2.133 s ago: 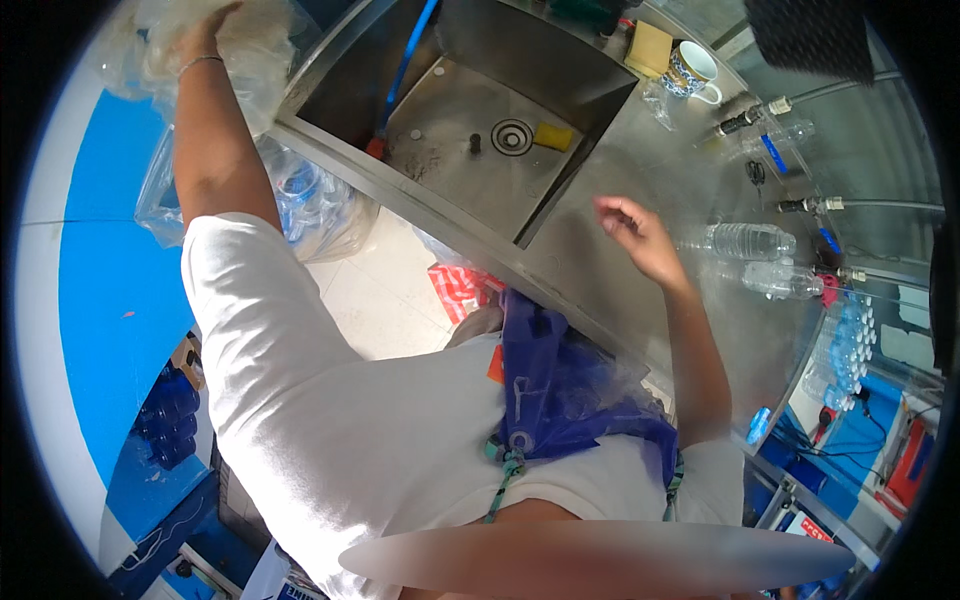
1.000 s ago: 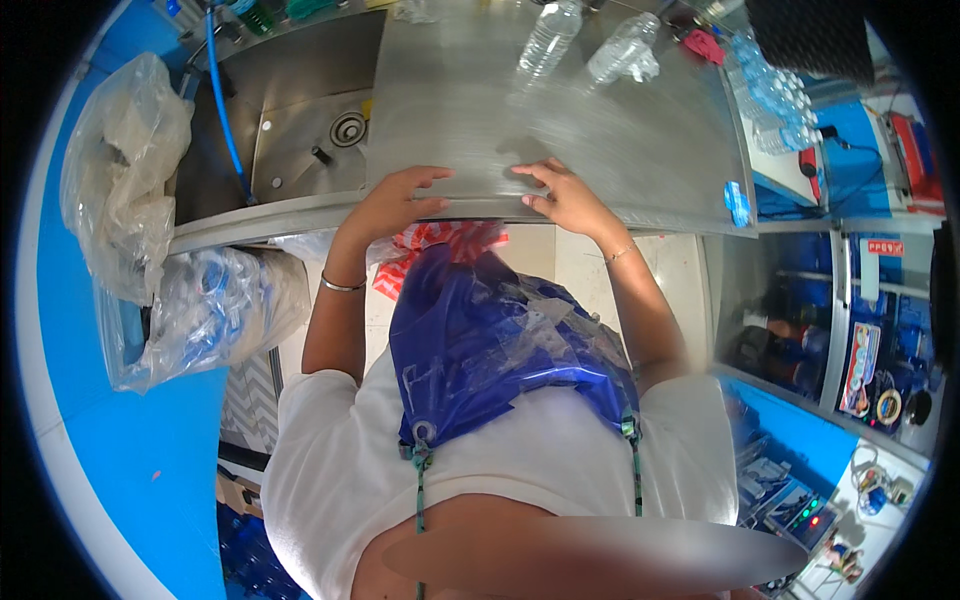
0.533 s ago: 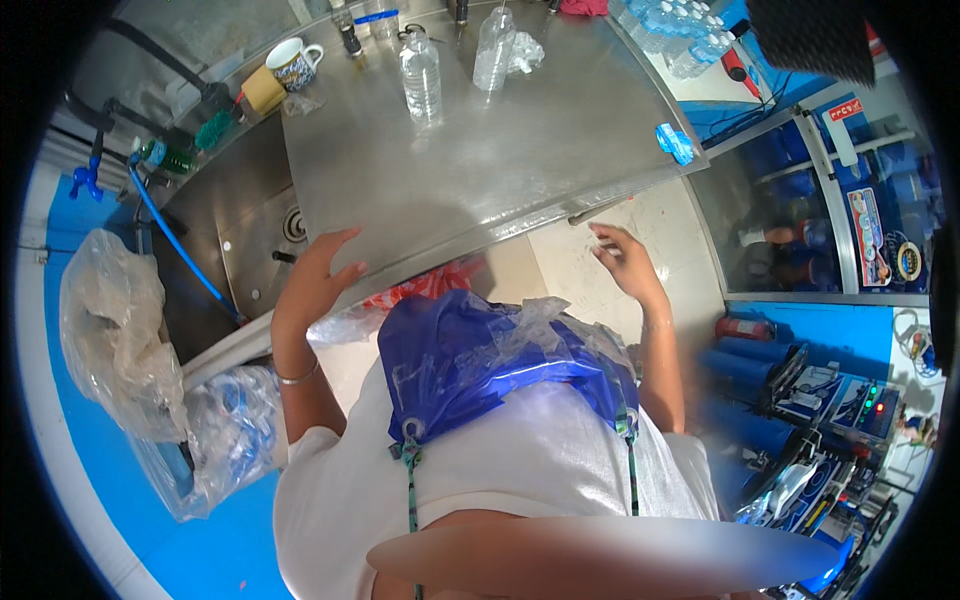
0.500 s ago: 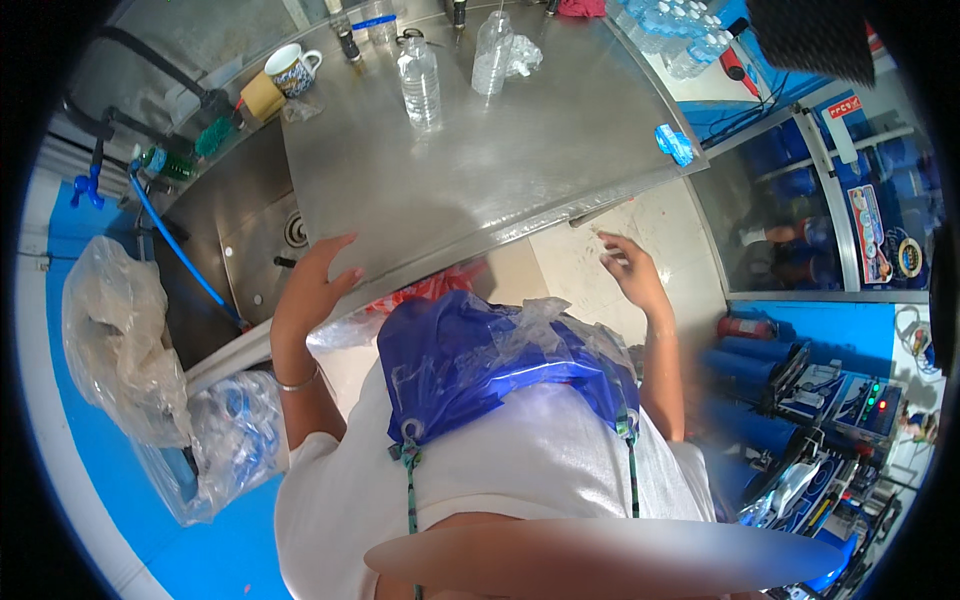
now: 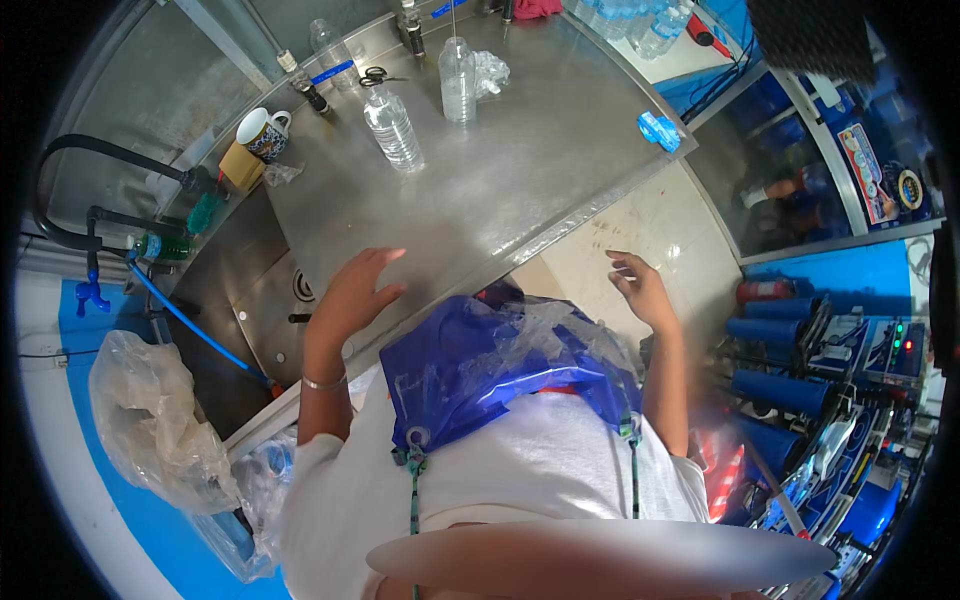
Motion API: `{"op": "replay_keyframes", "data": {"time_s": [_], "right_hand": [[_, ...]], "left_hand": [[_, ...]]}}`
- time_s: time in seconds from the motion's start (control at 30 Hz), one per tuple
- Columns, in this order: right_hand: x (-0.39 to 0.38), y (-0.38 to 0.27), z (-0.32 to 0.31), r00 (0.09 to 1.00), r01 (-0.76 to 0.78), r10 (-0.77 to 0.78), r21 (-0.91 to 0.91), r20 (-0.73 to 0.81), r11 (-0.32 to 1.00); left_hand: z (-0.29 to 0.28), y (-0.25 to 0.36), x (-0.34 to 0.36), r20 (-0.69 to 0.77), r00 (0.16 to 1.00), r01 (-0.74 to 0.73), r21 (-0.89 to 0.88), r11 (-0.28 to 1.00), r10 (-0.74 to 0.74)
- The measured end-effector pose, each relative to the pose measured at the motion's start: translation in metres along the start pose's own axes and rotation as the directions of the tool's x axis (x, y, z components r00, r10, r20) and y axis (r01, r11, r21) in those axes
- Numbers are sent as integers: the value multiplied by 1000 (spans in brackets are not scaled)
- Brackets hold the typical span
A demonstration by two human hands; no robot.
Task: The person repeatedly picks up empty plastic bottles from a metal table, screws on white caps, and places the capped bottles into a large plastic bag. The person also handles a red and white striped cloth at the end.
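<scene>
While my left hand (image 5: 360,290) hangs with fingers gently bent and thumb held apart, nothing between them, my right hand (image 5: 642,292) is just as loose, its fingers half curled around nothing. The left is near the front edge of the stainless-steel counter (image 5: 340,215), the thing closest to it; whether they touch, I cannot tell. My right appears past that edge, against the pale floor (image 5: 670,225). Both forearms reach forward, well apart, on either side of my blue plastic apron (image 5: 470,360), and a silver bangle (image 5: 325,384) rings the left wrist. Farther out on the counter are a clear plastic bottle (image 5: 394,132), a second clear bottle (image 5: 458,90) near it and black-handled scissors (image 5: 374,77). Left of the counter's bare top lies the sink (image 5: 262,320), a hose (image 5: 200,330) dipping into it.
</scene>
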State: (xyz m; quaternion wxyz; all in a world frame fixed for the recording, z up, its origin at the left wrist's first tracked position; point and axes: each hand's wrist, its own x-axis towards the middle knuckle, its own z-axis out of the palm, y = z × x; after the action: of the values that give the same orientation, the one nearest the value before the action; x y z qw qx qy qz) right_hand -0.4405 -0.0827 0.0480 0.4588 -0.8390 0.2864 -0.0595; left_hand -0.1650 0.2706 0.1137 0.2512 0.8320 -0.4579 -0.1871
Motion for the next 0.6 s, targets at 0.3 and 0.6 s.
{"op": "replay_keyframes", "data": {"time_s": [0.3,0.6], "right_hand": [[175,-52,45,880,472,-437,-230,187,851],[377,-66,114,791,550,-602,-554,107,625]], "left_hand": [[52,8,85,74,953,-290,-68,955,295],[48,23,82,57,998,42,-72,997,-38]]}}
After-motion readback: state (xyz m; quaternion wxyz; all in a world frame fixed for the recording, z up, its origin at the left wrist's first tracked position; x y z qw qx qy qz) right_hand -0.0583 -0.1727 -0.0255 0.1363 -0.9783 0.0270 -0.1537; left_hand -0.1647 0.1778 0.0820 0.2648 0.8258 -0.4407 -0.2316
